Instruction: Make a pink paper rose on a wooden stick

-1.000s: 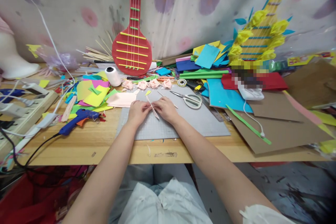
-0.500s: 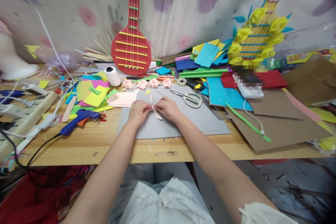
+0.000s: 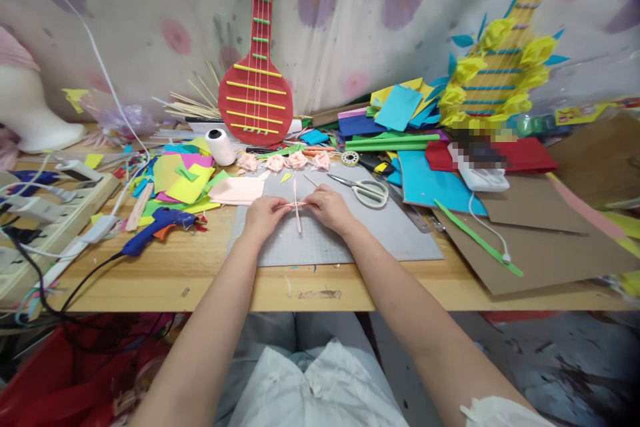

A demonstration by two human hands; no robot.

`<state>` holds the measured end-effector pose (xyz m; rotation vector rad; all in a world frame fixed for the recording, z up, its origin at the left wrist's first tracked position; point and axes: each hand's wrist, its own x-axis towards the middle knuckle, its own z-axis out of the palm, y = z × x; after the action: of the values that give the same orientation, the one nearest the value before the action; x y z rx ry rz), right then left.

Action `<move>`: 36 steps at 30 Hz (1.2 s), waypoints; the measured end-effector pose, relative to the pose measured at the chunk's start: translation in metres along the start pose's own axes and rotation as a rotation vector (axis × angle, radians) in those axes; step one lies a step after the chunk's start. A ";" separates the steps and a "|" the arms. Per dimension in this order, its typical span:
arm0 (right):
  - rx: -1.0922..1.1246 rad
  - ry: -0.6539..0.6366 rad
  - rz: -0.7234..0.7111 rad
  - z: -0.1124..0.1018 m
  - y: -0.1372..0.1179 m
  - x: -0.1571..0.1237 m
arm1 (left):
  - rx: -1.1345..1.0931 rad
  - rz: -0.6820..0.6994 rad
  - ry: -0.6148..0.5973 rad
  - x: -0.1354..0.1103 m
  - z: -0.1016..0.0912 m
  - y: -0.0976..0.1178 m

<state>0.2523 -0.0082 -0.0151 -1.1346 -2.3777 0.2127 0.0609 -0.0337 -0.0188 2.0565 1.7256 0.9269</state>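
Note:
Between my two hands is a piece of pale pink paper [image 3: 297,217], pinched so that it makes a thin cross. My left hand [image 3: 266,219] is closed on its left side, fingertips together. On its right side my right hand [image 3: 327,208] pinches it; a thin stick [image 3: 311,180] pokes out above those fingers. Both hands are over the grey cutting mat [image 3: 350,243]. Scissors [image 3: 370,192] lie on the mat to the right. Behind the hands is a row of pink paper flowers [image 3: 296,159], and pale pink sheets [image 3: 236,191] lie to the left.
A blue glue gun [image 3: 159,230] with its cable rests at the left beside a power strip [image 3: 95,203]. A red paper lute [image 3: 256,103] and a yellow one [image 3: 493,77] lean at the back. Brown cardboard [image 3: 540,247] and coloured sheets [image 3: 435,180] cover the right side.
The pink paper has turned between my fingers: its slanted flap is now nearly upright, and narrow sides stretch to both hands. The whole view has shifted slightly.

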 end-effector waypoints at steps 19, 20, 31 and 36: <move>0.138 0.014 0.140 -0.008 0.012 -0.004 | -0.117 -0.213 0.085 -0.003 -0.012 -0.006; 0.142 0.018 0.146 -0.007 0.010 -0.004 | -0.108 -0.219 0.089 -0.003 -0.012 -0.006; 0.124 0.196 0.246 -0.006 0.015 -0.005 | -0.068 -0.057 0.171 -0.001 -0.003 -0.010; -0.027 0.191 0.405 -0.005 0.030 -0.004 | 0.023 -0.007 0.407 -0.001 -0.008 -0.006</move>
<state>0.2776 0.0078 -0.0230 -1.5687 -1.9733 0.1977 0.0508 -0.0348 -0.0169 1.9733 1.9395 1.4077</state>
